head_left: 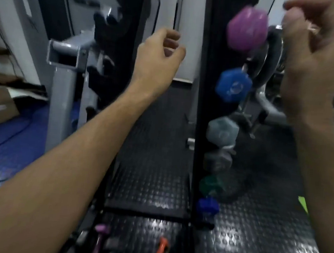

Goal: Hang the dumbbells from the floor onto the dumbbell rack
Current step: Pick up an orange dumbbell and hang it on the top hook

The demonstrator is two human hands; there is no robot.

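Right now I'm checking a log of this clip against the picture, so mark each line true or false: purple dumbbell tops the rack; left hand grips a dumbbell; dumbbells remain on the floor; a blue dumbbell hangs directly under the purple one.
1. The purple dumbbell tops the dumbbell rack: true.
2. The left hand grips a dumbbell: false, its curled fingers hold nothing.
3. Dumbbells remain on the floor: true, an orange dumbbell and a pink dumbbell among them.
4. A blue dumbbell hangs directly under the purple one: true.
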